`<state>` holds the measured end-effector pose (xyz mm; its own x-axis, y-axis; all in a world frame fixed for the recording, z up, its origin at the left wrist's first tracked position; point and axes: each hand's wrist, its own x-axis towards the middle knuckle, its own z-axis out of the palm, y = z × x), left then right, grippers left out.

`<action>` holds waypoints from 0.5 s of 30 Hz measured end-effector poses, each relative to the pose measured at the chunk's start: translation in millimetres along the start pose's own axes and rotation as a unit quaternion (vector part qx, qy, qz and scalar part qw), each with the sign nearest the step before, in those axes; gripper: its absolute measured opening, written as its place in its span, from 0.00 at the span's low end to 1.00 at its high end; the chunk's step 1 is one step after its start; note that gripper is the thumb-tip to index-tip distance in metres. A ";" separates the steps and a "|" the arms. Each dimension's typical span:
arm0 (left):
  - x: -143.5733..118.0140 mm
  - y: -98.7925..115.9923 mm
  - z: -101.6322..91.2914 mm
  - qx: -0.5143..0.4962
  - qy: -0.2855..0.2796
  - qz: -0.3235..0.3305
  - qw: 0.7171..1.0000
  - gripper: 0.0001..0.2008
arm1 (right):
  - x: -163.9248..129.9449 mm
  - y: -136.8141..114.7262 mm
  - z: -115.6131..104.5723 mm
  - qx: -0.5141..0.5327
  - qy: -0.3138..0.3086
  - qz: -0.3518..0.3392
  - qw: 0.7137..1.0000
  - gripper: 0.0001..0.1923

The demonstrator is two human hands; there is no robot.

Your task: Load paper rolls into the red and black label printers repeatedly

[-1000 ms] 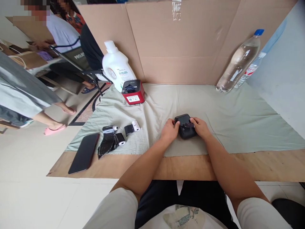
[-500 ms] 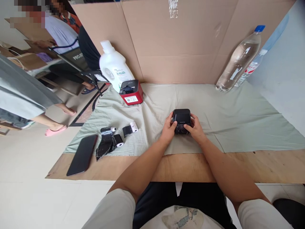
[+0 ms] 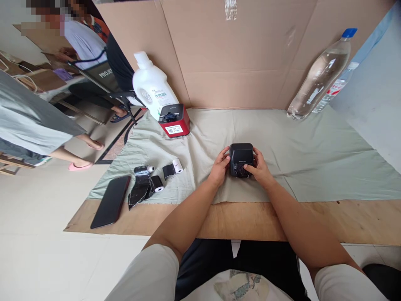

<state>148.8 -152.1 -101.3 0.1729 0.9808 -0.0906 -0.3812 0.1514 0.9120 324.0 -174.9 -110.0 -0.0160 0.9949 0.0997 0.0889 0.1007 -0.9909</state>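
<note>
A small black box-shaped device (image 3: 241,152), which looks like a portable label printer, stands on the cloth in front of me. My right hand (image 3: 260,167) wraps its right side, the thumb pressed on the glossy lower front. Beside the left edge is my left hand (image 3: 220,166), fingers slightly spread and fingertips at or just against the casing. Its thumb is off the front. To the left lie a small white-cored roll with a black tail (image 3: 177,166), a black film roll (image 3: 156,184) and another black roll (image 3: 144,170).
A dark phone (image 3: 111,201) lies at the table's left front. Further back are a red and black box-shaped device (image 3: 177,125) and a white detergent bottle (image 3: 153,85). Clear bottles (image 3: 322,79) lean at the right against a cardboard panel (image 3: 238,54). Other people are at the left.
My left thumb has come off the front of the black device, and that hand has loosened to its side. My right thumb stays on the front. The camera view has shifted slightly.
</note>
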 end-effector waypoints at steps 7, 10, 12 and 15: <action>3.4 -1.7 -1.5 -0.008 -0.016 -0.006 1.000 0.29 | -0.9 -2.1 -1.8 -0.023 -0.017 -0.017 0.999 0.48; 3.6 -2.7 -1.1 -0.008 -0.019 0.005 1.000 0.31 | -0.4 -2.5 -1.1 -0.004 -0.025 -0.016 1.000 0.48; 3.4 -2.7 -0.5 -0.004 -0.017 0.012 1.000 0.31 | -0.3 -2.5 -0.3 0.006 -0.027 -0.015 1.000 0.50; 2.6 -1.4 0.5 0.005 -0.011 0.019 1.000 0.30 | -1.5 -3.5 0.6 0.009 -0.034 -0.009 0.999 0.53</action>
<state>150.2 -149.8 -102.5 0.1786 0.9828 -0.0474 -0.3779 0.1130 0.9189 323.2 -176.8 -106.8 -0.0858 0.9901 0.1108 0.0703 0.1169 -0.9906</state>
